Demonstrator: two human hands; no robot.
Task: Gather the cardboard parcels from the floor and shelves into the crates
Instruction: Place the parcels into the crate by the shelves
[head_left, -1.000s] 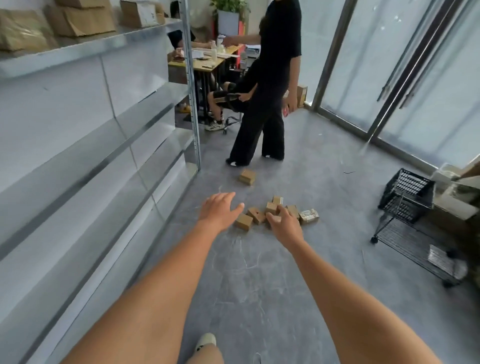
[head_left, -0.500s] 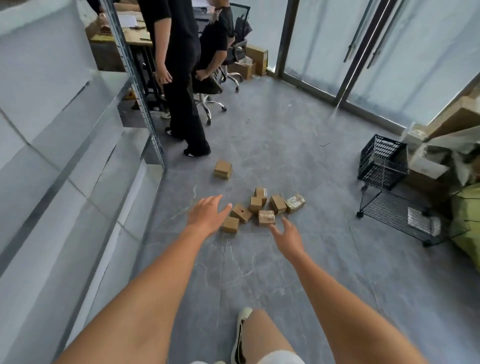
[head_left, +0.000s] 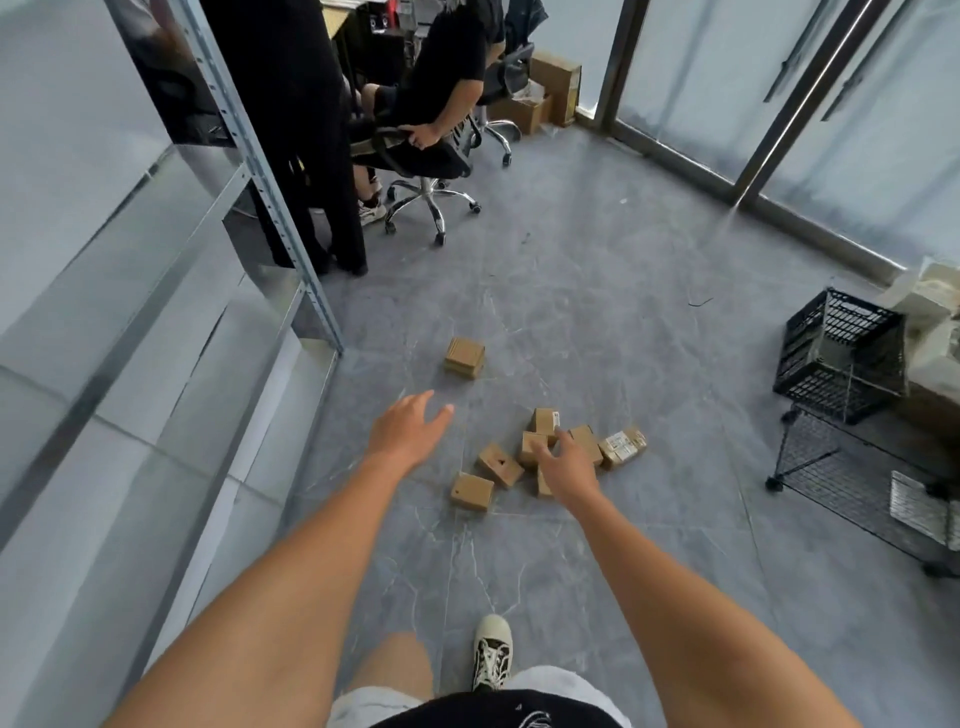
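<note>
Several small cardboard parcels lie in a loose cluster (head_left: 500, 463) on the grey floor, and one more parcel (head_left: 464, 357) sits apart, farther away. One parcel in the cluster carries a white label (head_left: 622, 447). Both my arms stretch forward over the floor. My left hand (head_left: 408, 433) hovers with fingers spread, left of the cluster and holding nothing. Over the cluster's middle is my right hand (head_left: 566, 465), fingers loosely extended, partly covering a parcel; I cannot tell whether it touches one. A black plastic crate (head_left: 837, 354) stands on a wire rack at the right.
Metal shelving (head_left: 171, 332) runs along the left. A person stands by its post and another sits on a wheeled office chair (head_left: 434, 195) beyond. A low wire rack (head_left: 852, 483) is at the right, with bags and boxes behind it. Glass doors close the far side.
My view has dropped toward the floor and moved closer to the parcels. My right hand has gone forward from in front of the cluster to over its middle; my left hand stays spread.
</note>
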